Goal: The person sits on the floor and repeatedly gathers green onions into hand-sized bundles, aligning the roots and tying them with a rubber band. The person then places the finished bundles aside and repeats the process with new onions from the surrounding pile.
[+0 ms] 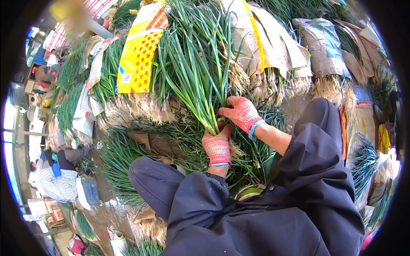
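My left hand, in a red-and-white knitted glove, grips a small bunch of green allium stalks, green garlic or scallions, near their pale lower ends. The long leaves fan upward over the pile ahead, and some pale roots hang below the fist. My right hand, gloved alike with a light blue band at the wrist, is bent in beside the stalks just above the left thumb. Its fingertips are close together there; whether they pinch a leaf is hidden. Loose greens lie below both hands, between my knees.
Rooted bundles line the far side, partly under a yellow star-printed sack and a beige woven sack. More greens lie by my left knee. A green round object sits close to my lap. People work at left.
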Available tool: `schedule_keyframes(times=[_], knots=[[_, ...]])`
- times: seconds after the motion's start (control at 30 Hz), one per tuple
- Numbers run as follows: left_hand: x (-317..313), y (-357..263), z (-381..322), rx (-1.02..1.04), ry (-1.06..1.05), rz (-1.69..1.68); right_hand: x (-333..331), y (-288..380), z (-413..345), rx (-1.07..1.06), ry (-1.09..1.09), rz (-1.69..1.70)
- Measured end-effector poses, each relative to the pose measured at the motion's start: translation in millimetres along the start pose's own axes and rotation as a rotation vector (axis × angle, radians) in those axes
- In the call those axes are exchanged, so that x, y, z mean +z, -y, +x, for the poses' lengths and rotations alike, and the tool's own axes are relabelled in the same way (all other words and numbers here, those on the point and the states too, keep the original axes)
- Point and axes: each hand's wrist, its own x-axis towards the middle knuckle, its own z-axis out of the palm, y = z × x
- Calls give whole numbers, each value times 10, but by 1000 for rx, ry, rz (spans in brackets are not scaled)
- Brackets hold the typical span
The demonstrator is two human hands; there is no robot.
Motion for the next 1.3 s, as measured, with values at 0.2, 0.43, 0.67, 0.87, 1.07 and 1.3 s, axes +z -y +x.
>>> schedule_keyframes(times=[0.2,0.43,0.67,0.87,1.07,1.3], knots=[[11,19,42,14,37,-101,57,-14,35,78,33,333],[6,-192,14,-149,144,113,120,-17,6,52,-82,238],[-168,-710,-129,-118,768,-512,-122,212,158,246,420,733],[-314,-1102,-71,-11,615,-708,-654,441,663,-279,-364,-581],[-242,-823,-24,-149,445,-386,-822,636,342,-116,-31,-451],[-199,-551,80,-287,339,-170,-586,516,-425,-169,591,-177]])
